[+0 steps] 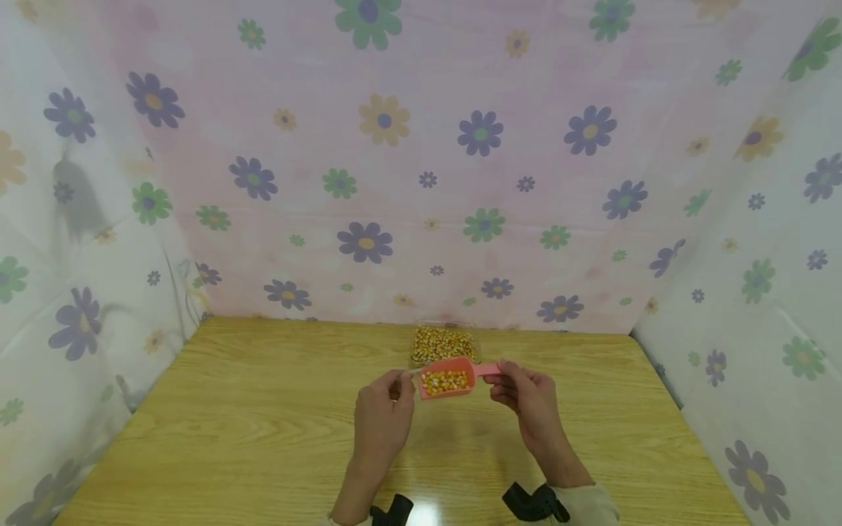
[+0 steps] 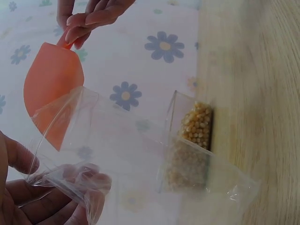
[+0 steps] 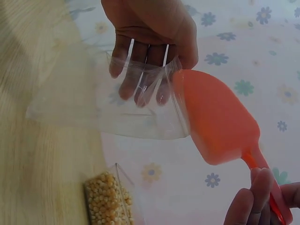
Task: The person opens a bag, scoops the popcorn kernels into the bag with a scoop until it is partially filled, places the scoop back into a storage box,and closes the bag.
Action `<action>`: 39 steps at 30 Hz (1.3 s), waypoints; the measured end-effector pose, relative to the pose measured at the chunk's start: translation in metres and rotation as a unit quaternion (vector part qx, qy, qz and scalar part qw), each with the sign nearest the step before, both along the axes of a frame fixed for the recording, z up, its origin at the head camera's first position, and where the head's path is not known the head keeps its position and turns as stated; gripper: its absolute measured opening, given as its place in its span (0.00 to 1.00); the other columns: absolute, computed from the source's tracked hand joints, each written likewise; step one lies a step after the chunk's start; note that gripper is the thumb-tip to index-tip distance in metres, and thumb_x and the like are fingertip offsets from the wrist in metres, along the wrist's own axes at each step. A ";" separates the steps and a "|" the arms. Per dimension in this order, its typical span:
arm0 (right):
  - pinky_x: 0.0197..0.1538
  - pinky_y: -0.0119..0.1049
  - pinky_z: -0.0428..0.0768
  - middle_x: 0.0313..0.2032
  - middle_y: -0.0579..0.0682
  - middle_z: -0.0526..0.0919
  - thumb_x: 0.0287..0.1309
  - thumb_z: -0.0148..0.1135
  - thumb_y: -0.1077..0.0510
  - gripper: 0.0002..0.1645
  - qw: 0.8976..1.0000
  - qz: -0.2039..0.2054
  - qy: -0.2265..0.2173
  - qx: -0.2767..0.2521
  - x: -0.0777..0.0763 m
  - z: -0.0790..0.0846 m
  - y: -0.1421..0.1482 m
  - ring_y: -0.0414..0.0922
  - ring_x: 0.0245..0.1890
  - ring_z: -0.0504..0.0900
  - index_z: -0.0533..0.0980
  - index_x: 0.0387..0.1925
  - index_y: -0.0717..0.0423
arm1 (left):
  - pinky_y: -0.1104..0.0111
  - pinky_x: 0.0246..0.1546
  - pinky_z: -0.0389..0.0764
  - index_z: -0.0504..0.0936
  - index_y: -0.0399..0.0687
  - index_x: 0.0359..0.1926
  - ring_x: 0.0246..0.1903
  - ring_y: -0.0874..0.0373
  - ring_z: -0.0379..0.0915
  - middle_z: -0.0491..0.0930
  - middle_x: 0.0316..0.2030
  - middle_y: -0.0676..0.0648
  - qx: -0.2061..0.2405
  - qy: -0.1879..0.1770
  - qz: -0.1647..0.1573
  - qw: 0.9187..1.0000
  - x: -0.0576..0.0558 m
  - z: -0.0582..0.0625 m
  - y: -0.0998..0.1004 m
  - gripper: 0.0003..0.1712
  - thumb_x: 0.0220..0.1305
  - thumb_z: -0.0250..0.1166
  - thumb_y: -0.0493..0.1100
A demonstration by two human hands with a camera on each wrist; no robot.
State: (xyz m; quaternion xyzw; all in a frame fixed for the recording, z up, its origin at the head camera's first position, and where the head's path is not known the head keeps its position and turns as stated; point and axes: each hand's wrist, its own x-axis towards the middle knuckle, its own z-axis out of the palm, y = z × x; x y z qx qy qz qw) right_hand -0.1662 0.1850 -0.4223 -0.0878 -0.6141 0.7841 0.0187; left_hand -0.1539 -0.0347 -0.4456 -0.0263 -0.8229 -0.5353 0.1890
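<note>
My right hand (image 1: 534,409) grips the handle of a pink-orange scoop (image 1: 488,369), with yellow corn kernels (image 1: 444,381) lying in its bowl. A clear plastic bag (image 2: 124,129) hangs from my left hand (image 1: 384,418), pinched near its mouth between thumb and fingers. The scoop's front edge is right at the bag's mouth; in the left wrist view its tip shows through the film. In the right wrist view the left fingers (image 3: 140,89) show through the plastic. The bag looks flat, with no kernels visible inside.
Behind the scoop, a clear container (image 2: 172,115) full of corn kernels (image 1: 439,342) stands near the table's back edge. The wood-grain table (image 1: 263,409) is enclosed by flowered cloth (image 1: 427,146) at the back and on both sides.
</note>
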 end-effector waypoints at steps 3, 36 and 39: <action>0.36 0.33 0.85 0.24 0.47 0.89 0.72 0.60 0.57 0.14 1.000 -0.003 0.001 0.013 -0.002 0.003 -0.001 0.38 0.22 0.84 0.86 0.35 0.62 | 0.71 0.20 0.73 0.89 0.43 0.34 0.20 0.66 0.77 0.79 0.17 0.56 0.000 0.006 -0.004 1.000 0.000 -0.001 0.000 0.15 0.75 0.58 0.40; 0.37 0.37 0.86 0.26 0.50 0.89 0.71 0.61 0.60 0.15 0.991 0.006 0.026 0.127 -0.012 0.029 -0.009 0.40 0.23 0.85 0.83 0.44 0.71 | 0.71 0.22 0.76 0.89 0.43 0.33 0.23 0.65 0.80 0.82 0.19 0.54 -0.022 0.016 -0.019 0.999 -0.002 0.003 0.002 0.14 0.73 0.59 0.39; 0.37 0.37 0.86 0.26 0.52 0.89 0.70 0.61 0.60 0.14 0.988 0.008 0.043 0.146 -0.012 0.033 -0.010 0.40 0.22 0.85 0.84 0.42 0.71 | 0.71 0.22 0.75 0.88 0.43 0.32 0.24 0.64 0.80 0.83 0.20 0.53 -0.022 0.015 -0.021 0.999 -0.003 0.004 0.002 0.14 0.74 0.59 0.40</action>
